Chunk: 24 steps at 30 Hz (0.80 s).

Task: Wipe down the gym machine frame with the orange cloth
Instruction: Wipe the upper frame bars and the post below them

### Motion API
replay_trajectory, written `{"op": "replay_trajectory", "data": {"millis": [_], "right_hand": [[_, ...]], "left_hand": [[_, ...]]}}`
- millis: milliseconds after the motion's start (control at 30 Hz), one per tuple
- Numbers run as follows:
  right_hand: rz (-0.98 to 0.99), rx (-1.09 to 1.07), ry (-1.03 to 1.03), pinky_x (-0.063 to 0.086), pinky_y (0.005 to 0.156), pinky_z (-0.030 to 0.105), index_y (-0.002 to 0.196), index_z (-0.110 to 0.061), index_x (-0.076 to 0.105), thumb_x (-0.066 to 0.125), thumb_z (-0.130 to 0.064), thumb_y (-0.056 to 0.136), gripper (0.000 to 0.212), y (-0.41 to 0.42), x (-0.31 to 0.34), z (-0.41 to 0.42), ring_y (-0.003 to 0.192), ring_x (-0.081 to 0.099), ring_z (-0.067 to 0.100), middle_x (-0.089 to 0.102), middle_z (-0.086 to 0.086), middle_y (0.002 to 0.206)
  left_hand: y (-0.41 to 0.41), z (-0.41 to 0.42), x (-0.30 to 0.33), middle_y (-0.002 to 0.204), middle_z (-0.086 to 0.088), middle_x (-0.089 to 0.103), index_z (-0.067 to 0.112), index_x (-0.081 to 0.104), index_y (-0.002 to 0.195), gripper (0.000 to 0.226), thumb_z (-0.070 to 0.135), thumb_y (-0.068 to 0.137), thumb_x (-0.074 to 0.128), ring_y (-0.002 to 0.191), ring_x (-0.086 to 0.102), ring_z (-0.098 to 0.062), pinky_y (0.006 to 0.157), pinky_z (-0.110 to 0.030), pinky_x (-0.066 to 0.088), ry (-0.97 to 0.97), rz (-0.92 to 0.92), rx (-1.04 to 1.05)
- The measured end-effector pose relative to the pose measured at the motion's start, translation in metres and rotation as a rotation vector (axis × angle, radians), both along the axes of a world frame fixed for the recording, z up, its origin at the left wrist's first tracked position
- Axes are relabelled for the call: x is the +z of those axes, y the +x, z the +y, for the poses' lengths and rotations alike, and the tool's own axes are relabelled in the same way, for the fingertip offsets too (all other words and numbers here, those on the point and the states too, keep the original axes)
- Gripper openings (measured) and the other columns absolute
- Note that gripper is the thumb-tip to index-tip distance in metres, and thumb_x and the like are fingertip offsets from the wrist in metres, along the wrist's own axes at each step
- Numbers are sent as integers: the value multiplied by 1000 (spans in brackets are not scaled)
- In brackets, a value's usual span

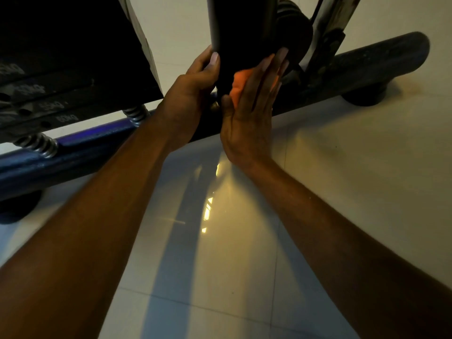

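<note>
A: What's the biggest thing in front of you?

B: You're looking down at a pale tiled floor (342,167), glossy enough to throw back a yellow glare. Across it runs the machine frame (80,152), a blue base bar on dark round feet. A dark upright post (239,25) rises from its middle.

A: And at your far left?

B: The weight stack (61,77), dark plates with faint kilogram labels, sits above two coiled springs (39,144) on the bar.

A: Your hands?

B: Your left hand (195,86) curls round the post's left side, thumb on its front. Your right hand (249,111) is flat, fingers straight and together, pressing the orange cloth (241,85) against the post's lower right side.

A: How much cloth shows?

B: Only a bunched patch between palm and post.
</note>
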State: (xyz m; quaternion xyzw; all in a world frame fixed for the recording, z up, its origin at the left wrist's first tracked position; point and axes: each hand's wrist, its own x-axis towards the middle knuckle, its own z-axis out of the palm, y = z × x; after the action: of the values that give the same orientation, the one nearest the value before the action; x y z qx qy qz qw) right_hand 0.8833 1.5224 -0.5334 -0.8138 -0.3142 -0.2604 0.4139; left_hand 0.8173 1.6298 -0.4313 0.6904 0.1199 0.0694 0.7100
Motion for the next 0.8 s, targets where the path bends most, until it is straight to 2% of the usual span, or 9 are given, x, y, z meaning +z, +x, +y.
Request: {"op": "replay_trajectory", "data": {"millis": [67, 167, 233, 300, 400, 500, 600, 700, 800], "right_hand": [[-29, 10, -115, 16, 133, 63, 162, -24, -38, 40, -47, 117, 92, 1, -21, -12, 163, 11, 56, 10, 38, 170], [-37, 50, -263, 9, 135, 60, 164, -18, -35, 43, -44, 117, 94, -5, -45, -29, 163, 8, 56, 6, 37, 172], [33, 75, -221, 9, 135, 61, 167, -13, -27, 39, -45, 118, 88, -11, -35, -28, 164, 4, 54, 4, 37, 173], [76, 97, -89, 16, 132, 66, 168, -9, -17, 33, -48, 117, 81, -12, -12, -19, 165, 2, 52, 3, 38, 174], [-7, 63, -7, 17, 133, 63, 163, -23, -37, 31, -48, 117, 85, -4, 12, -7, 163, 4, 54, -1, 33, 171], [-53, 69, -138, 12, 135, 62, 162, -25, -37, 49, -39, 116, 98, 1, -9, -19, 163, 8, 56, 4, 29, 172], [-21, 110, -272, 8, 135, 60, 164, -23, -34, 56, -34, 114, 104, 1, -34, -38, 165, 0, 52, 1, 28, 174], [33, 141, -202, 13, 134, 62, 166, -21, -30, 47, -38, 117, 93, -5, -17, -33, 166, 0, 48, -4, 25, 176], [109, 139, -38, 17, 133, 65, 167, -8, -6, 35, -41, 117, 73, -8, 8, -22, 167, 2, 46, 0, 28, 177]], "left_hand": [[0, 1, 2, 153, 6, 62, 18, 39, 164, 47, 28, 119, 33, 139, 61, -13, 115, -37, 51, 3, -20, -4], [0, -2, 0, 159, -3, 57, 15, 36, 165, 48, 28, 119, 33, 143, 57, -19, 118, -44, 48, -28, -50, -24], [1, -4, -1, 160, -6, 56, 13, 36, 165, 49, 28, 119, 33, 144, 57, -20, 115, -41, 52, -27, -65, -15], [1, -6, 0, 159, -6, 57, 12, 37, 164, 49, 29, 119, 33, 143, 58, -19, 107, -34, 53, -19, -71, -7], [0, -7, 2, 158, -5, 57, 12, 37, 164, 48, 30, 119, 34, 141, 59, -18, 105, -30, 52, -29, -64, -11], [0, -7, 4, 157, -9, 58, 9, 40, 161, 47, 27, 119, 33, 142, 58, -22, 112, -37, 51, 3, -66, -2], [-2, -11, 5, 155, -9, 58, 8, 43, 158, 45, 28, 119, 32, 143, 57, -21, 125, -50, 40, 55, -57, -12], [-2, -11, 4, 155, -10, 59, 6, 43, 158, 46, 29, 119, 33, 143, 57, -23, 125, -52, 39, 48, -42, -4], [-1, -10, 5, 156, -9, 58, 8, 41, 161, 47, 29, 119, 33, 144, 57, -22, 122, -46, 45, 43, -41, 17]]}}
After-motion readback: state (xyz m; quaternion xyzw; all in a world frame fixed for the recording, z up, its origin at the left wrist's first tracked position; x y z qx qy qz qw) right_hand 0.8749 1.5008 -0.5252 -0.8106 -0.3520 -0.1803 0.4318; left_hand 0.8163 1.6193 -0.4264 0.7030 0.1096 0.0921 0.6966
